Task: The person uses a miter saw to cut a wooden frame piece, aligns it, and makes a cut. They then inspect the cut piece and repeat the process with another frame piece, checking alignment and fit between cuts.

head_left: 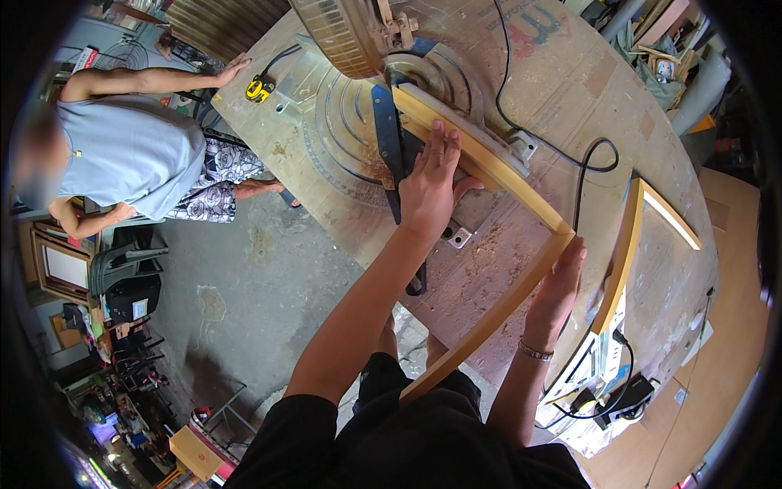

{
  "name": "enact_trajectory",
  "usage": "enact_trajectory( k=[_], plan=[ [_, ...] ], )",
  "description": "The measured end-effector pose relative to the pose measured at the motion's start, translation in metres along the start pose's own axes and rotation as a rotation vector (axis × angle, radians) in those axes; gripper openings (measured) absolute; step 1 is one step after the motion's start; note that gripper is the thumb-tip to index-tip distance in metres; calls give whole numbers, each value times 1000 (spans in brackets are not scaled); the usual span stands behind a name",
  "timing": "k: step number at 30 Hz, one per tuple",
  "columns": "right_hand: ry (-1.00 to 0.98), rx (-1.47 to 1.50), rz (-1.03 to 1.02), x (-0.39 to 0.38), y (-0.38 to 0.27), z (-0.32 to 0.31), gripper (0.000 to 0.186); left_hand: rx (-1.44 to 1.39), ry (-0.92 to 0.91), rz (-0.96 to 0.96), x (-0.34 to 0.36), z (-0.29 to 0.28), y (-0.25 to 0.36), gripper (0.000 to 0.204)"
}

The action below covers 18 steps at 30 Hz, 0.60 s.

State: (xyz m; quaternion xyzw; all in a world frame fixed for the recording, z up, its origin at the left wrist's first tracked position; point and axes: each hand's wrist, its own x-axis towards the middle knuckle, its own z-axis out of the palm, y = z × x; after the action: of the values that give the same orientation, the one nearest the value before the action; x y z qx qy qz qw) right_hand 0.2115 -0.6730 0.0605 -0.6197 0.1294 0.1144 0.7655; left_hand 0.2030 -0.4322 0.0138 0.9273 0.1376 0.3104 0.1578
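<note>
Two light wooden frame strips meet at a corner, forming one L-shaped frame piece (pixel 497 314). One strip runs along the fence of a miter saw (pixel 346 130), with its far end by the saw's centre; the other slopes down toward my body. My left hand (pixel 432 187) lies on the strip at the fence, fingers stretched over it and thumb spread out. Around the outer side of the joined corner, my right hand (pixel 558 281) supports the frame, its fingers close together and partly hidden. The saw head with its amber guard (pixel 338 37) is raised above the wood.
A second L-shaped frame piece (pixel 626 253) lies at the right of the round-edged table (pixel 570 49). Black cable (pixel 577 187) loops behind the fence. A yellow tape measure (pixel 259 89) sits at the left edge. Another person (pixel 134 147) stands left, one hand on the table.
</note>
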Motion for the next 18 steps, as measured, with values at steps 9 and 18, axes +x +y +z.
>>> enact_trajectory(
  k=[9, 18],
  plan=[
    [278, -295, -299, -3, -33, 16, 58, 104, -70, -27, 8, -14, 12, 88],
    [-465, -812, -1030, 25, -238, 172, 21, 260, -134, 146, 21, -19, -3, 90]
  ],
)
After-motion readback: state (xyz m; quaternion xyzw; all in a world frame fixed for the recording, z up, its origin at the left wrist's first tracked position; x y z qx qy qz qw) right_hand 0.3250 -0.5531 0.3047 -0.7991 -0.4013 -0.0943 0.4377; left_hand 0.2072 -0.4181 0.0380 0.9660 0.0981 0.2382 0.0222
